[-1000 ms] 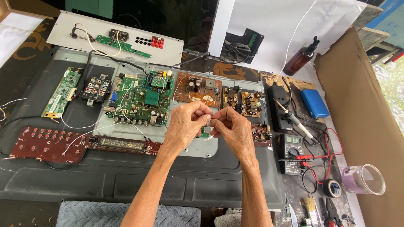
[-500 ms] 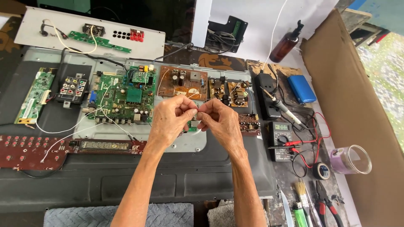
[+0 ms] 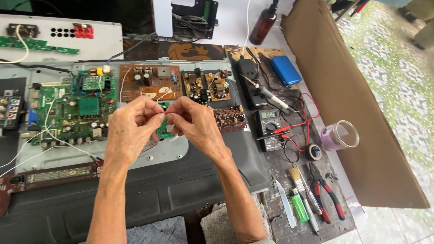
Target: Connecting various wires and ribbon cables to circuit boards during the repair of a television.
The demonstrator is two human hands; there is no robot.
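Both hands meet at the centre of the head view, above the opened back of a flat screen set: the left hand (image 3: 131,129) and the right hand (image 3: 192,122) each pinch, fingertips clenched, the end of a thin white wire (image 3: 163,115) that spans the small gap between them. What lies under the fingertips is hidden, so I cannot tell whether a part is held besides the wire. A small green board (image 3: 165,133) peeks out just below the hands, mostly covered by them. At 9 o'clock of the hands sits the large green circuit board (image 3: 74,110); at 12 o'clock the brown circuit board (image 3: 149,81), its lower edge hidden by knuckles. At 3 o'clock lie a multimeter (image 3: 270,129) with red leads and, further up at 2 o'clock, a soldering iron (image 3: 266,94). Red-handled pliers (image 3: 327,194) rest at 4 o'clock on the surface. A grey board with red sockets (image 3: 58,34) at 10 o'clock is cut off by the frame's edge
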